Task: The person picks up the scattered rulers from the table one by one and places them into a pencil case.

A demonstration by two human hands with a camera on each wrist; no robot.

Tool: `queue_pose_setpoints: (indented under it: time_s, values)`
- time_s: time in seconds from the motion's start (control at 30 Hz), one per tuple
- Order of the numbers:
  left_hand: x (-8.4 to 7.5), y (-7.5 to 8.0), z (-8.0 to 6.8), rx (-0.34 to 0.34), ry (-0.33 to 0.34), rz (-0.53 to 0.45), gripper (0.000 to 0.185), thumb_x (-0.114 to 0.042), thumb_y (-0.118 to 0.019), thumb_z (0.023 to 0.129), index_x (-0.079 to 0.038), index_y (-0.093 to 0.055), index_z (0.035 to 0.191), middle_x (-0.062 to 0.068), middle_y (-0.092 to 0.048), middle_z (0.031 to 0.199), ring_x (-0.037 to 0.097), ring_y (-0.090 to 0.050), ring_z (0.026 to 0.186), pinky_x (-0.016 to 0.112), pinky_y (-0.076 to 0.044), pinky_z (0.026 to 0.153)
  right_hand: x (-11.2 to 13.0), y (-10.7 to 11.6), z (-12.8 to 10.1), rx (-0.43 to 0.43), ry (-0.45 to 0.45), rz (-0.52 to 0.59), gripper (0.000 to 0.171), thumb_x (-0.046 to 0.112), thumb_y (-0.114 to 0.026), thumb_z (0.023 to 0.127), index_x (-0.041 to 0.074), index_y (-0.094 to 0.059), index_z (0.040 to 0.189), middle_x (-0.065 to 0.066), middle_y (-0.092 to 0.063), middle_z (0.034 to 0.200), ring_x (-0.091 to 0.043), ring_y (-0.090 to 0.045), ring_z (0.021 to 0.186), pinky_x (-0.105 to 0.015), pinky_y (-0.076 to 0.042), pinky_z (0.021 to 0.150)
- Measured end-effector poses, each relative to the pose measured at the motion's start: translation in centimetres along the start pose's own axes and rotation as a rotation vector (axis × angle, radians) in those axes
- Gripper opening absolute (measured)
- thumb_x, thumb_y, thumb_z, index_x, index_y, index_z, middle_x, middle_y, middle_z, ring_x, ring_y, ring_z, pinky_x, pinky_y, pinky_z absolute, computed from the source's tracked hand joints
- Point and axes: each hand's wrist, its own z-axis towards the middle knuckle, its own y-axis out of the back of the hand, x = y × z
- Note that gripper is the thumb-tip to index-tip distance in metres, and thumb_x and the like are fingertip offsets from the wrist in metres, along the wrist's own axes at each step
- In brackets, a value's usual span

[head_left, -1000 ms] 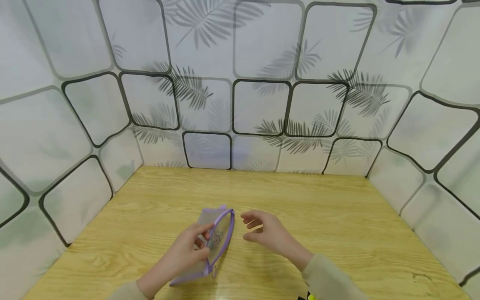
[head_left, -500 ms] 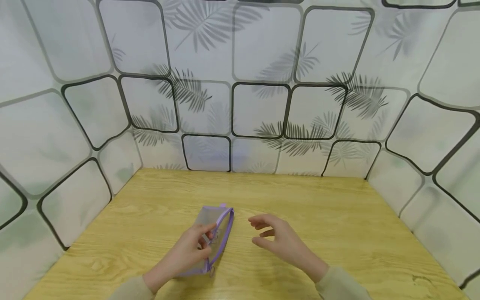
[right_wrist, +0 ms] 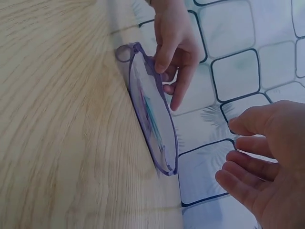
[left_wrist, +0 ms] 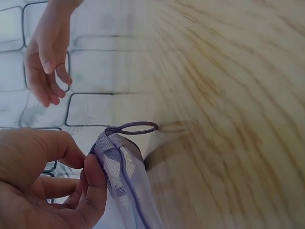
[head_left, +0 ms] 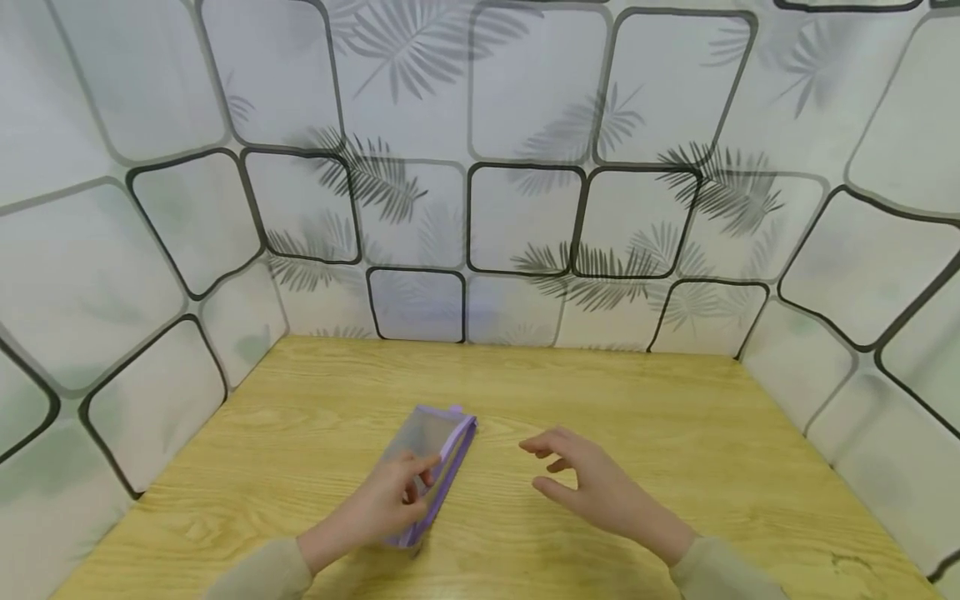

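A light wooden counter (head_left: pixel 645 433) is enclosed by white panels (head_left: pixel 525 125) printed with leaves. On its left part lies a purple mesh pouch (head_left: pixel 431 450); the left hand (head_left: pixel 386 504) pinches it near the zipper end. The right hand (head_left: pixel 592 487) hovers just beside, fingers relaxed, grasping nothing.

A table (head_left: pixel 645 417) of pale yellow wood with darker grain lines carries everything here; patterned panels meet its far edge and both side edges. One thing lies directly on it, a purple-edged mesh pouch (head_left: pixel 427 446), left of the middle and towards the near side; its long side runs slantwise from the near edge away to the right; its zip pull ring (left_wrist: pixel 138 127) sits at the near end, just above the wood.
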Motion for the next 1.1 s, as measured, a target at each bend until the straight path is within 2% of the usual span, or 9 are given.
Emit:
queue_pose_setpoints:
  time_s: [0.17,0.33,0.47,0.63,0.77,0.87,0.97,1.03,1.1]
  values:
    - [0.2,0.0,0.1,0.036,0.002,0.047,0.058,0.008,-0.062,0.078,0.015,-0.05,0.134,0.005,-0.057,0.096,-0.005,-0.047,0.067,0.013,-0.047,0.053,-0.5,1.0,-1.4,0.059,0.064,-0.076,0.041,0.02,-0.065,0.094,0.019,-0.055,0.135,0.002,-0.061,0.124,-0.016,-0.06,0.112,-0.027,-0.06,0.083]
    - [0.3,-0.2,0.5,0.063,-0.005,0.103,0.056,0.005,-0.064,0.08,0.013,-0.051,0.134,0.006,-0.06,0.1,-0.006,-0.047,0.068,0.013,-0.048,0.056,-0.6,2.4,-2.6,0.119,0.103,-0.236,0.044,0.03,-0.063,0.096,0.024,-0.052,0.137,0.006,-0.056,0.132,-0.014,-0.057,0.119,-0.03,-0.058,0.089]
    - [0.4,-0.5,0.8,0.089,-0.019,0.141,0.056,0.005,-0.065,0.081,0.012,-0.051,0.134,0.009,-0.062,0.103,-0.005,-0.05,0.07,0.012,-0.049,0.057,-0.6,3.1,-3.2,0.134,0.147,-0.356,0.05,0.03,-0.066,0.094,0.026,-0.049,0.141,0.007,-0.054,0.133,-0.014,-0.057,0.12,-0.035,-0.057,0.093]
    - [0.8,-0.6,0.9,0.124,-0.029,0.139,0.054,0.001,-0.066,0.084,0.011,-0.05,0.136,0.009,-0.063,0.104,-0.006,-0.051,0.07,0.012,-0.05,0.059,-0.7,3.3,-3.8,0.128,0.23,-0.461,0.062,0.032,-0.07,0.091,0.024,-0.044,0.147,0.005,-0.053,0.137,-0.014,-0.056,0.121,-0.035,-0.058,0.092]
    - [1.1,-0.3,0.7,0.087,-0.113,0.17,0.047,-0.001,-0.061,0.091,0.008,-0.051,0.137,0.009,-0.062,0.106,-0.008,-0.047,0.069,0.01,-0.049,0.057,-0.9,3.1,-4.1,0.112,0.293,-0.605,0.078,0.046,-0.069,0.088,0.026,-0.032,0.155,0.009,-0.045,0.151,-0.015,-0.05,0.131,-0.041,-0.054,0.099]
    - [1.1,0.2,0.7,0.062,-0.209,0.252,0.046,0.0,-0.06,0.092,0.005,-0.052,0.137,0.01,-0.061,0.112,-0.006,-0.048,0.07,0.009,-0.048,0.058,-1.2,2.9,-4.3,0.087,0.325,-0.696,0.087,0.054,-0.069,0.085,0.028,-0.027,0.157,0.011,-0.037,0.158,-0.017,-0.047,0.137,-0.042,-0.048,0.105]
    - [1.3,0.9,0.7,0.059,-0.273,0.362,0.051,-0.007,-0.064,0.091,0.001,-0.05,0.14,0.011,-0.058,0.123,0.003,-0.058,0.084,0.016,-0.055,0.07,-1.6,2.7,-4.4,0.049,0.35,-0.73,0.092,0.055,-0.071,0.082,0.026,-0.027,0.157,0.009,-0.034,0.16,-0.019,-0.045,0.139,-0.037,-0.037,0.11]
    - [1.4,1.6,0.6,0.058,-0.303,0.447,0.058,-0.018,-0.069,0.09,-0.003,-0.049,0.143,0.011,-0.057,0.132,0.014,-0.063,0.102,0.029,-0.059,0.086,-1.9,2.7,-4.5,0.026,0.367,-0.735,0.093,0.055,-0.073,0.08,0.025,-0.028,0.157,0.006,-0.033,0.161,-0.022,-0.044,0.14,-0.035,-0.028,0.114]
    - [1.6,2.2,0.5,0.052,-0.338,0.505,0.067,-0.031,-0.071,0.089,-0.009,-0.046,0.147,0.01,-0.054,0.142,0.025,-0.058,0.122,0.045,-0.055,0.098,-2.1,2.7,-4.5,0.012,0.38,-0.73,0.094,0.056,-0.073,0.079,0.024,-0.03,0.156,0.003,-0.032,0.161,-0.026,-0.043,0.141,-0.033,-0.019,0.119]
